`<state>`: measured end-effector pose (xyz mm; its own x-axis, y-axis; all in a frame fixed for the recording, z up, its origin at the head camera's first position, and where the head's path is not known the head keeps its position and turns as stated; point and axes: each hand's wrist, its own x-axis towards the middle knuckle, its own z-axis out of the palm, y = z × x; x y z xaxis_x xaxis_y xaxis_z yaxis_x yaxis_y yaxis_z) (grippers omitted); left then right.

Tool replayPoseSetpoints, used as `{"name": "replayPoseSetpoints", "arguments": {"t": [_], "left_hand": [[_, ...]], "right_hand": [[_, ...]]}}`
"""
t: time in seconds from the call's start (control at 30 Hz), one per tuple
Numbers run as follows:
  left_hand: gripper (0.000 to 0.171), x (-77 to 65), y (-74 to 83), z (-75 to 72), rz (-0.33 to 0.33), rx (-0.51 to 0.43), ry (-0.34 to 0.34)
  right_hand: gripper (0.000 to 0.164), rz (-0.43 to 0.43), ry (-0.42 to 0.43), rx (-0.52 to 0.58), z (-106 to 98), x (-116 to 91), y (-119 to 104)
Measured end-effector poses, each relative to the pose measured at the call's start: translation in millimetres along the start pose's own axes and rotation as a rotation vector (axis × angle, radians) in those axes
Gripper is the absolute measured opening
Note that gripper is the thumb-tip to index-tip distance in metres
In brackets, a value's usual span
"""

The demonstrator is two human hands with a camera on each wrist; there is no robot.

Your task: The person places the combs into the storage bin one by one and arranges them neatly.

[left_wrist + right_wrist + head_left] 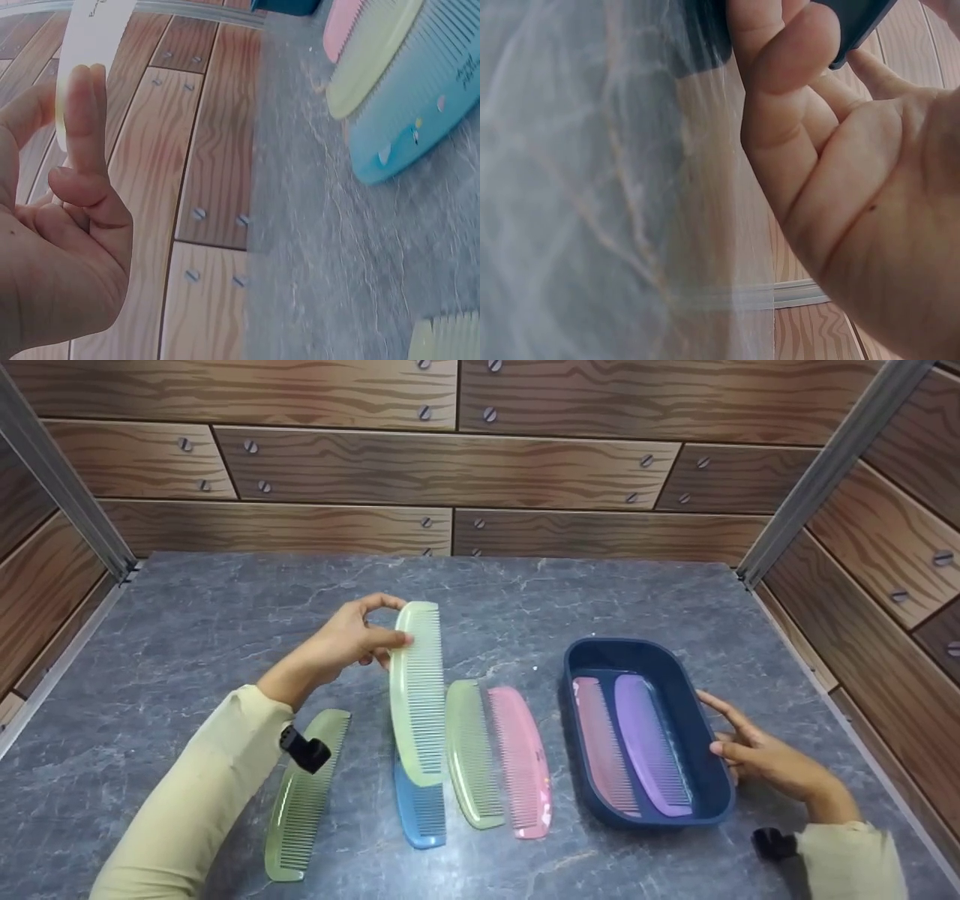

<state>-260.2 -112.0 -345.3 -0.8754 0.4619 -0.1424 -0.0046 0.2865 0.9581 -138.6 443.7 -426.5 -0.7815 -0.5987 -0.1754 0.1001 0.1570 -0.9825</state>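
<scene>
In the head view my left hand pinches a pale green comb by its spine near the top end, raised over the table with its teeth facing right. Beneath it a blue comb lies partly hidden. A second green comb and a pink comb lie to its right. Under my left forearm is a darker green comb. My right hand grips the right wall of a dark blue tray. Inside the tray a pink comb and a purple comb lie side by side.
The grey marbled tabletop carries everything. Wood-patterned panels stand behind it and at both sides, with metal posts at the corners. A small black device is strapped at the left wrist, another at the right.
</scene>
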Motion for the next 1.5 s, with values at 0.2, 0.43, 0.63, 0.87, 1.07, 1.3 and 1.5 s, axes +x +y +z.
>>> {"name": "replayPoseSetpoints", "arguments": {"t": [0.2, 0.43, 0.63, 0.87, 1.07, 1.3, 1.5], "left_hand": [[0.051, 0.8, 11.2, 7.6, 0.012, -0.023, 0.011], [0.053, 8.0, 20.6, 23.9, 0.03, -0.081, 0.019], [0.05, 18.0, 22.7, 40.0, 0.038, -0.099, -0.002], [0.048, 30.8, 26.4, 57.1, 0.062, -0.117, -0.05], [0.048, 38.6, 36.8, 69.4, 0.09, -0.145, -0.063], [0.048, 51.3, 54.1, 90.7, 0.125, -0.187, -0.068], [0.048, 61.3, 65.0, 112.1, 0.151, -0.222, -0.101]], "right_hand": [[0.071, -0.018, -0.011, 0.011, -0.1, 1.6, -1.2], [0.071, -0.033, -0.019, 0.024, -0.1, 1.9, 0.0], [0.071, -0.028, -0.041, 0.049, 0.1, 2.8, 1.5], [0.071, -0.023, -0.039, 0.055, -0.2, 2.7, 0.7], [0.071, -0.015, -0.03, 0.041, 0.3, 3.2, 0.1], [0.071, -0.013, -0.024, 0.025, 1.1, 2.2, -0.4], [0.071, -0.007, -0.017, 0.007, 0.4, 0.6, -1.8]]}}
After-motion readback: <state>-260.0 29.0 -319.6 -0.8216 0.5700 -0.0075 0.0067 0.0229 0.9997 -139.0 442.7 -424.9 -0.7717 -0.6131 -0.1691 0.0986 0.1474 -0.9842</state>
